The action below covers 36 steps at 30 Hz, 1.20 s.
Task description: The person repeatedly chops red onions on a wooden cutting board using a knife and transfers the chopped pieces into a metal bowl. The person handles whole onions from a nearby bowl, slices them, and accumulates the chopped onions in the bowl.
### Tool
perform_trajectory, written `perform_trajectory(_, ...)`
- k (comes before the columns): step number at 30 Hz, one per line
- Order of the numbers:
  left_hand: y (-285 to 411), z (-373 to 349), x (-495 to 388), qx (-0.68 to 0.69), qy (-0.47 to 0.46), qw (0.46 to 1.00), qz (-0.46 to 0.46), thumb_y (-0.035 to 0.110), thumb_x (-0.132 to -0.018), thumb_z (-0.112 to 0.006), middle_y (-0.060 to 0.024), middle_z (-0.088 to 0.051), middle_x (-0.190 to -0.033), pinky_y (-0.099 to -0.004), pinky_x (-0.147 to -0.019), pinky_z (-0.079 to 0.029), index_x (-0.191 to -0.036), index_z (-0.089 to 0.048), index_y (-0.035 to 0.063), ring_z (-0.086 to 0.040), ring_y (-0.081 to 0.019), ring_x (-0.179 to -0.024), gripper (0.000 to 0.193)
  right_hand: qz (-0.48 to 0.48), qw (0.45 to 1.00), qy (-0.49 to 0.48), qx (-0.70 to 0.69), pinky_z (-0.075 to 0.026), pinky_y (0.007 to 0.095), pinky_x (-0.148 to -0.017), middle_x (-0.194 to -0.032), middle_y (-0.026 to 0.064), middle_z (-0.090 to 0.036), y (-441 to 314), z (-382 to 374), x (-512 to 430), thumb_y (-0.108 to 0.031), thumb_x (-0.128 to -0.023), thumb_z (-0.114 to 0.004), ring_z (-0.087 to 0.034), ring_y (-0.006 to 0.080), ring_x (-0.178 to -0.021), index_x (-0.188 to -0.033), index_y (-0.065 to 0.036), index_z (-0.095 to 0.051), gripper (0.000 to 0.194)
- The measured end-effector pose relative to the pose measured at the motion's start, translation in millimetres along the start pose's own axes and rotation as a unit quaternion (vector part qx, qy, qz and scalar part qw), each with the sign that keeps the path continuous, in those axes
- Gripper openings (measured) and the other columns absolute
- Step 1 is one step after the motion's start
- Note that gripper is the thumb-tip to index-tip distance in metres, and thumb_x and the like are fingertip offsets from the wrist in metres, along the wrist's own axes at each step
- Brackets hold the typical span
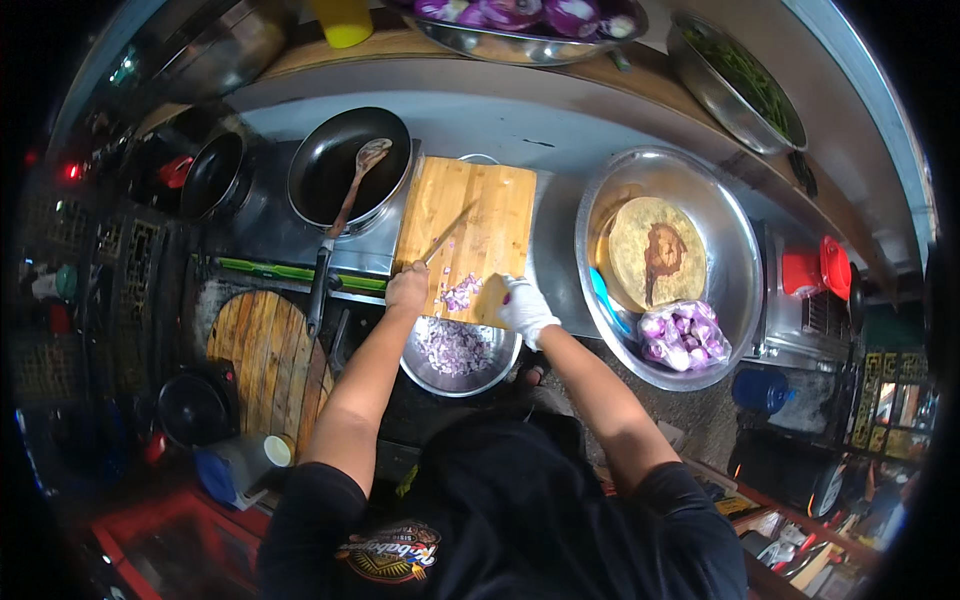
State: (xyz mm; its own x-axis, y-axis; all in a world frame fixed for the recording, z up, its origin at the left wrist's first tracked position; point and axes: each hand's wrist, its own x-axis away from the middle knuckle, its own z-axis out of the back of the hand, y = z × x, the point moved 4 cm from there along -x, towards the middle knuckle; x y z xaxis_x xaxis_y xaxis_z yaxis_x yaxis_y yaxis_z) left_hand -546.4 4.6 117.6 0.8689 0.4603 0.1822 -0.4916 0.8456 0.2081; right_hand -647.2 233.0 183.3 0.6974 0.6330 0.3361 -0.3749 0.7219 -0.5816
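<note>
My left hand (pixel 407 289) is bare and grips a kitchen knife (pixel 450 232), its blade lying diagonally over the wooden cutting board (pixel 487 196) and pointing away from me. Chopped red onion (pixel 460 292) lies in a small heap on the board's near half. At the near right corner, my right hand (pixel 529 311), in a white glove, curls around a bit of red onion (pixel 506 298) that is mostly hidden by the fingers. Below the board's near edge sits a steel bowl (pixel 459 391) with diced red onion (pixel 454 349) in it, partly covered by the board.
Left of the board, a black frying pan (pixel 322 161) holds a wooden spoon (pixel 373 154). To the right stands a large steel basin (pixel 739 232) with a round wooden block (pixel 630 240), a blue-handled utensil (pixel 607 300) and bagged red onions (pixel 684 335). Shelf bowls hold onions (pixel 510 13) and greens (pixel 739 79).
</note>
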Motion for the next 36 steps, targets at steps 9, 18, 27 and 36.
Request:
perform_trajectory(9,-22,-22,111,-0.021,-0.055,0.998,-0.033,0.032,-0.099,-0.051,-0.0215,-0.068,-0.088,-0.0495,-0.071,-0.057,-0.096,-0.057,0.0018,-0.069,-0.0402,-0.080,0.031,0.118,0.975,-0.058,0.181,-0.052,0.0472,-0.087,-0.109,0.0171,-0.067,-15,-68,-40,-0.017,-0.085,-0.062,-0.065,0.0367,-0.104,-0.116,-0.005,-0.060,0.033)
perform_trajectory(18,-30,8,189,-0.038,-0.060,0.995,-0.071,0.027,-0.097,-0.054,-0.0190,-0.065,-0.087,-0.0443,-0.062,-0.057,-0.085,-0.060,0.0033,-0.068,-0.0348,-0.071,0.027,0.216,0.968,-0.089,0.095,-0.053,0.0468,-0.085,-0.107,0.0240,-0.065,-30,-68,35,-0.010,-0.075,-0.066,-0.065,0.0400,-0.099,-0.117,-0.001,-0.061,0.044)
perform_trajectory(27,-37,-17,86,0.083,0.048,0.987,-0.132,0.024,-0.103,-0.046,-0.0382,-0.043,-0.134,-0.0518,-0.108,-0.034,-0.134,-0.039,-0.0155,-0.040,-0.0528,-0.126,0.051,-0.218,0.967,0.042,-0.127,-0.057,0.0409,-0.082,-0.106,0.0280,-0.067,45,-53,22,-0.015,-0.068,-0.075,-0.069,0.0357,-0.097,-0.108,0.011,-0.063,0.050)
perform_trajectory(36,-46,-26,109,0.039,-0.030,0.991,-0.123,0.023,-0.102,-0.047,-0.0353,-0.046,-0.136,-0.0489,-0.110,-0.034,-0.134,-0.043,-0.0147,-0.043,-0.0467,-0.129,0.050,-0.221,0.940,0.059,-0.254,-0.056,0.0420,-0.083,-0.109,0.0264,-0.067,47,-71,54,-0.017,-0.075,-0.068,-0.067,0.0362,-0.101,-0.117,-0.004,-0.065,0.044)
